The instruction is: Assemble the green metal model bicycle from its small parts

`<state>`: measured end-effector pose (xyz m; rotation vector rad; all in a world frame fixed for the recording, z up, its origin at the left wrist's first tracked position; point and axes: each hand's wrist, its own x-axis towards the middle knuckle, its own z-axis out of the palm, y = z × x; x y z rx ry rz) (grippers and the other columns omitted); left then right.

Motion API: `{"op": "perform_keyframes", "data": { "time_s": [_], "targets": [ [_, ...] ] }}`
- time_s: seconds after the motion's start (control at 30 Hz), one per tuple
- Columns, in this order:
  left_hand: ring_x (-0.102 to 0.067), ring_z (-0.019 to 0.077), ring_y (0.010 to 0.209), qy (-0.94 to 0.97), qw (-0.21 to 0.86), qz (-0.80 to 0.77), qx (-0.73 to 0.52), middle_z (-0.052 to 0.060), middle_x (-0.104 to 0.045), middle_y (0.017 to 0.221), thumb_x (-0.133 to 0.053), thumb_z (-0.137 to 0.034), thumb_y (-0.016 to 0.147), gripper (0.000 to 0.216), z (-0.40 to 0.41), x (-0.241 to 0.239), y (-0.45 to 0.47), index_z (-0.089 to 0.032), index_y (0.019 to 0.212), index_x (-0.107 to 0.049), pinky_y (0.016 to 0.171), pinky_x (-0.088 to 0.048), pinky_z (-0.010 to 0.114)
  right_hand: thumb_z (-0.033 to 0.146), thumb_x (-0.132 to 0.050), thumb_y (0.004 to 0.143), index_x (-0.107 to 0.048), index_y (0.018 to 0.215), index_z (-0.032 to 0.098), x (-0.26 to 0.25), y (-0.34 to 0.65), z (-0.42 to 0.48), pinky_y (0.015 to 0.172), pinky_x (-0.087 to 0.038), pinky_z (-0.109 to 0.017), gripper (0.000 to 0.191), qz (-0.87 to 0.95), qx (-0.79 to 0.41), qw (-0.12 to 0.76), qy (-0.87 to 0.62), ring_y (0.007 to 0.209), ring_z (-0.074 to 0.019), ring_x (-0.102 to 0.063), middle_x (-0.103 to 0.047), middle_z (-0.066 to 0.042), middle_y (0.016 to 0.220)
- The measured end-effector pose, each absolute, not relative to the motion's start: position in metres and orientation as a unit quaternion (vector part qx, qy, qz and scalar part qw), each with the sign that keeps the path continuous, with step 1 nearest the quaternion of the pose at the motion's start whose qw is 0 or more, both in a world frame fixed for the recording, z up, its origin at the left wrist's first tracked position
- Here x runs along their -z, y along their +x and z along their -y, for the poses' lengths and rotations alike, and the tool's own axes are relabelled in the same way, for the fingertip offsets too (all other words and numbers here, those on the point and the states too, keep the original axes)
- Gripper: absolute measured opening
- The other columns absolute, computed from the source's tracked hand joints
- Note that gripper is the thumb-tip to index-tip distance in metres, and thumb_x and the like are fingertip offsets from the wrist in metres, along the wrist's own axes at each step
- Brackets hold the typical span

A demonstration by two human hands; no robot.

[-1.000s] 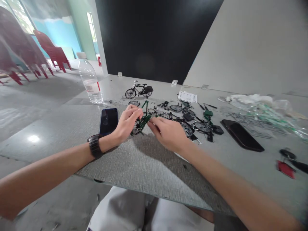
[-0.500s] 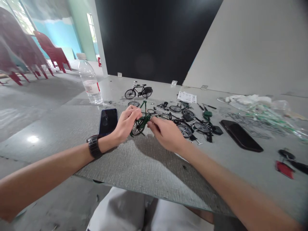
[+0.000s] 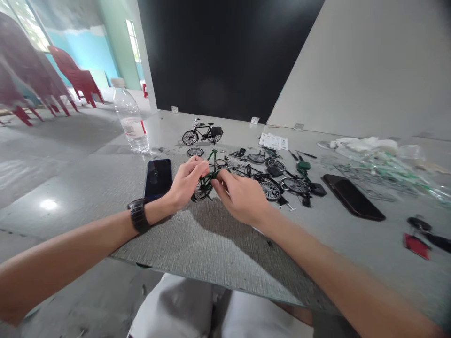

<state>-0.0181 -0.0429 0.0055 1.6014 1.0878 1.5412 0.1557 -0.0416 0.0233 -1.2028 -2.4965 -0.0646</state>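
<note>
Between my hands is a green model bicycle frame (image 3: 214, 159) with a spoked wheel (image 3: 202, 190) at its lower end. My left hand (image 3: 186, 180) is closed around it from the left, the thumb and fingers pinching the frame. From the right, my right hand (image 3: 241, 192) is closed on the green part near the wheel; the fingertips hide exactly what they grip. Behind them a finished-looking black model bicycle (image 3: 202, 133) stands upright. A loose wheel (image 3: 195, 152) lies flat just beyond my left hand.
Bicycle parts, such as a spoked wheel (image 3: 270, 190), spread right of my hands. A dark phone (image 3: 158, 178), water bottle (image 3: 131, 123), second phone (image 3: 353, 197), printed paper (image 3: 273, 141), plastic wrapping (image 3: 384, 162) and keys with a red tag (image 3: 416, 245) lie around the table (image 3: 197, 249).
My right hand's fingers have shifted up slightly along the green frame, and the thumb has moved left. The frame has tilted a little to the right. My left hand keeps its hold.
</note>
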Motion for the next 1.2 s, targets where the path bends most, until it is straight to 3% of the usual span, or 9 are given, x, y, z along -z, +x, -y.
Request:
{"op": "perform_keyframes", "data": {
  "time_s": [0.3,0.5,0.63,0.8,1.0,1.2],
  "targets": [
    [-0.046,0.016,0.075,0.626,0.354,-0.392,-0.574,0.003,-0.048,0.074,-0.049,-0.034,0.095,0.04,0.047,-0.008,-0.017,-0.02,0.058,-0.043,0.075,-0.038,0.031,0.045,-0.029,0.105,-0.052,0.095,0.02,-0.027,0.17,0.03,0.054,-0.023,-0.028,0.035,0.846,-0.028,0.262,-0.464,0.053,-0.0143,-0.046,-0.058,0.0,0.066],
    [-0.054,0.0133,0.07,0.483,0.45,-0.405,-0.633,0.004,-0.062,0.081,-0.056,-0.044,0.093,0.03,0.039,-0.007,-0.022,-0.019,0.079,-0.065,0.064,-0.043,0.027,0.043,-0.032,0.106,-0.053,0.099,0.019,-0.023,0.171,0.028,0.054,-0.03,-0.027,0.033,0.829,-0.117,0.362,-0.411,0.05,-0.0123,-0.044,-0.051,0.003,0.062],
    [-0.053,0.0121,0.059,0.392,0.563,-0.393,-0.613,0.001,-0.057,0.069,-0.056,-0.033,0.091,0.014,0.036,-0.007,-0.024,-0.02,0.086,-0.061,0.05,-0.04,0.025,0.04,-0.042,0.104,-0.058,0.105,0.019,-0.019,0.166,0.035,0.055,-0.032,-0.026,0.027,0.864,-0.167,0.327,-0.344,0.051,-0.0111,-0.045,-0.05,0.004,0.062],
    [-0.048,0.0089,0.048,0.357,0.621,-0.377,-0.587,-0.002,-0.053,0.062,-0.057,-0.021,0.083,0.002,0.04,-0.01,-0.021,-0.019,0.082,-0.055,0.043,-0.036,0.022,0.038,-0.052,0.1,-0.063,0.11,0.018,-0.012,0.155,0.048,0.057,-0.033,-0.025,0.025,0.891,-0.12,0.318,-0.3,0.053,-0.0107,-0.045,-0.055,0.004,0.064],
    [-0.05,0.0079,0.051,0.343,0.665,-0.321,-0.58,-0.002,-0.055,0.065,-0.059,-0.017,0.077,0.008,0.043,-0.008,-0.02,-0.016,0.086,-0.058,0.044,-0.037,0.019,0.037,-0.05,0.102,-0.067,0.105,0.019,-0.009,0.153,0.051,0.063,-0.038,-0.024,0.025,0.886,-0.093,0.345,-0.296,0.059,-0.0119,-0.051,-0.066,-0.002,0.076],
    [-0.048,0.0071,0.053,0.363,0.652,-0.321,-0.582,-0.003,-0.053,0.068,-0.064,-0.017,0.074,0.013,0.046,-0.01,-0.018,-0.018,0.084,-0.055,0.047,-0.038,0.019,0.034,-0.05,0.102,-0.064,0.107,0.017,-0.007,0.15,0.052,0.062,-0.037,-0.026,0.022,0.88,-0.113,0.339,-0.312,0.059,-0.0126,-0.051,-0.063,0.0,0.072]
  ]
}}
